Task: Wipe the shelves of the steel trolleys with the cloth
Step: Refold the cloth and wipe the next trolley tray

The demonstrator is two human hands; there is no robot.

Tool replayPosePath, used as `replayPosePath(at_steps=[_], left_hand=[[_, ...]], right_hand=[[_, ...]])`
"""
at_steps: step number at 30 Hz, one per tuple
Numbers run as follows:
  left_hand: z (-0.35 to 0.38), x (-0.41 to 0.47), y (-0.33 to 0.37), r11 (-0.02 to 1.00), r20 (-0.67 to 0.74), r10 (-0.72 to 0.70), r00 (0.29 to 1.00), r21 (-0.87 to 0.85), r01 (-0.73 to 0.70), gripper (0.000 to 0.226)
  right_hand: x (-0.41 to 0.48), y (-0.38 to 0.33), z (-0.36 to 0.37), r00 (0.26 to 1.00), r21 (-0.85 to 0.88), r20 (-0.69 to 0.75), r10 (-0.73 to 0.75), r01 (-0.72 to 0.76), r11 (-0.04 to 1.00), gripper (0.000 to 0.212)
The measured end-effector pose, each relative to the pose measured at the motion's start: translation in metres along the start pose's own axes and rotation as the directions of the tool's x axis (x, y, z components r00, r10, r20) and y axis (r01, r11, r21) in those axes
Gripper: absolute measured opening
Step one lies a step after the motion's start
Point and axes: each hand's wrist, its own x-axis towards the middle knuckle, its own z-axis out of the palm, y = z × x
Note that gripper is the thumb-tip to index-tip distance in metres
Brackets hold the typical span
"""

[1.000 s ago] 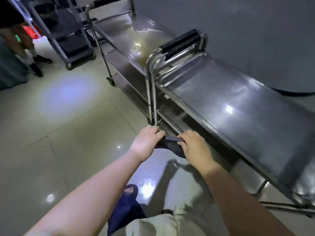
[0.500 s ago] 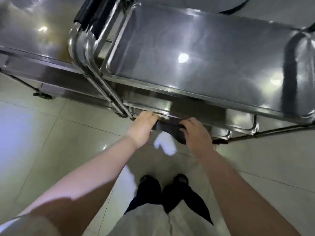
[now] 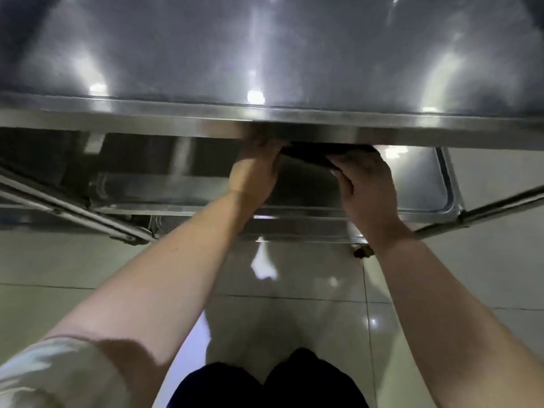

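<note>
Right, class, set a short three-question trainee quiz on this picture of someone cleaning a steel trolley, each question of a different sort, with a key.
1. True or false: the left hand and the right hand both hold the cloth.
2. Where is the cloth? A: just under the front edge of the top shelf. B: spread on top of that shelf. C: on the floor.
3. What colour is the cloth?

Key: 1 true; 2 A; 3 black.
</note>
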Motion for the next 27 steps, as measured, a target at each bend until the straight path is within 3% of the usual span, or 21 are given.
replayPosePath(at_steps=[2, 4, 8, 10, 13, 15, 17, 19, 23, 27], left_hand=[[0.036, -0.01, -0.018, 0.991, 0.106, 0.113, 0.988, -0.088, -0.103, 0.031], [0.068, -0.024, -0.036, 0.976, 0.21, 0.218, 0.953, -0.046, -0.213, 0.032], [0.098, -0.037, -0.055, 0.953, 0.037, 0.301, 0.953, -0.043, -0.3, 0.024], [0.099, -0.037, -0.055, 0.948, -0.005, 0.316, 0.949, -0.049, -0.315, 0.029], [0.088, -0.018, -0.056, 0.982, 0.021, 0.159, 0.987, -0.107, -0.156, 0.044], [0.086, 0.01, -0.063, 0.999, 0.06, 0.042, 0.997, 0.008, -0.042, 0.049], [0.091, 0.034, -0.073, 0.988, 0.169, 0.024, 0.985, 0.146, -0.049, 0.05], [0.102, 0.043, -0.085, 0.98, 0.265, 0.022, 0.964, 0.185, -0.073, 0.054], [0.122, 0.045, -0.102, 0.968, 0.258, 0.019, 0.966, 0.236, -0.082, 0.059], [0.128, 0.049, -0.095, 0.961, 0.246, 0.01, 0.969, 0.267, -0.077, 0.057]], right_hand=[[-0.022, 0.017, 0.041, 0.996, -0.066, 0.09, 0.016, -0.01, 0.998, 0.028], [-0.043, 0.031, 0.074, 0.979, -0.07, 0.202, 0.04, -0.026, 0.997, 0.028], [-0.056, 0.044, 0.105, 0.988, -0.063, 0.151, -0.021, 0.03, 0.998, 0.026], [-0.041, 0.038, 0.111, 0.995, -0.055, 0.08, 0.06, -0.056, 0.997, 0.033], [0.0, 0.02, 0.125, 0.959, -0.171, 0.106, 0.261, -0.241, 0.955, 0.036], [0.018, 0.007, 0.141, 0.87, -0.291, 0.292, 0.398, -0.315, 0.903, 0.06], [0.02, 0.003, 0.161, 0.792, -0.334, 0.407, 0.455, -0.334, 0.881, 0.066], [0.016, 0.017, 0.172, 0.798, -0.346, 0.411, 0.44, -0.31, 0.886, 0.067], [0.01, 0.101, 0.145, 0.829, -0.39, 0.338, 0.446, -0.308, 0.868, 0.074], [0.001, 0.196, 0.096, 0.682, -0.486, 0.283, 0.675, -0.504, 0.714, 0.079]])
